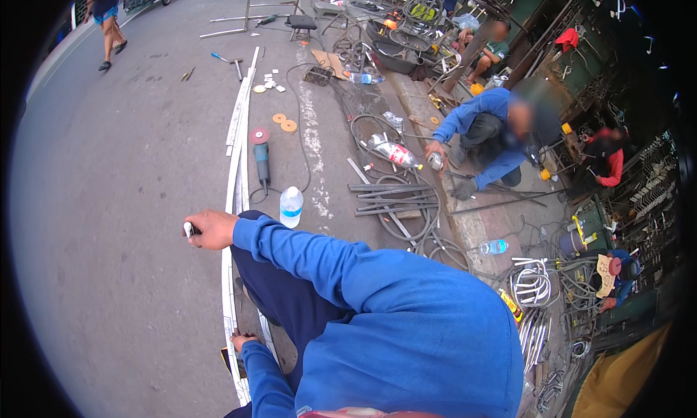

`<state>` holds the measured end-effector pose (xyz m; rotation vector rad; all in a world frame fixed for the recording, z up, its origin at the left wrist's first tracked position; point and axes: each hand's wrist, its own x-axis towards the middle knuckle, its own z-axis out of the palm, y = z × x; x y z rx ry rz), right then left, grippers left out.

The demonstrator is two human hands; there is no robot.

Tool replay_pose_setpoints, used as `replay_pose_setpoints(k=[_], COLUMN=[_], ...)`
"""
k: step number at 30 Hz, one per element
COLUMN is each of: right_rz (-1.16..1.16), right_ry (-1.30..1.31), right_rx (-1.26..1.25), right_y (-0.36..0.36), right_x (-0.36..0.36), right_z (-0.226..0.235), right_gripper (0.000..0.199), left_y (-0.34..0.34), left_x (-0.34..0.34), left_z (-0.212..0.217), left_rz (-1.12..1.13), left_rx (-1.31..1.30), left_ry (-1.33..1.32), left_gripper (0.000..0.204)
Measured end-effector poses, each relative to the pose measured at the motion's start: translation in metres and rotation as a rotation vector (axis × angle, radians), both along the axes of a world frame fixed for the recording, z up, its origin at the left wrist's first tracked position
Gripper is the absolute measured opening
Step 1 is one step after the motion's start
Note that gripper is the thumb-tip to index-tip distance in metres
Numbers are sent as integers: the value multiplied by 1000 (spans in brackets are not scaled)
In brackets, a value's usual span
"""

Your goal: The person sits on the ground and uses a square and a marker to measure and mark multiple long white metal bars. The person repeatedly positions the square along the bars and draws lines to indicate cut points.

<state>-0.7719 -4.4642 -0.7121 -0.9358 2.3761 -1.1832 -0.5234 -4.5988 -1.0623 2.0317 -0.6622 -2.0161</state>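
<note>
My right hand [215, 230], on a stretched blue sleeve, is closed round a short, white-tipped object [191, 230], partly dark, whose kind I cannot make out. Lower down, my left hand [244, 340] has its fingers curled at the edge of long white strips [234, 309] lying on the pavement. What it pinches is too small to tell. A dark and yellow object [228, 364] sits close by the left hand. My dark-trousered knee [250, 233] is bent beside the strips. An angle grinder [261, 164] with a reddish disc lies past it, near a water bottle [290, 207].
Two tan discs [284, 122], a hammer [236, 67] and metal tubes [392, 198] lie on the ground ahead. Cables and hoses [435, 236] loop at the right. A crouching co-worker [483, 138] works by the kerb. A person [107, 26] walks at far left.
</note>
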Motion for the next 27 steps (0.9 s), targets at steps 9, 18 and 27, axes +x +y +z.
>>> replay_pose_setpoints(k=[9, 18, 27], right_rz=[35, 40, 34], right_ry=[16, 101, 80], right_rx=[37, 77, 100], right_y=[-10, -20, -17], right_x=[5, 10, 14], right_z=[8, 3, 11], right_gripper=[24, 25, 24], left_y=[3, 6, 8], left_x=[-4, -6, -5], left_z=[13, 19, 26], left_rz=[81, 96, 76], left_rx=[25, 20, 36], left_ry=[-2, 13, -4], left_gripper=[45, 45, 47])
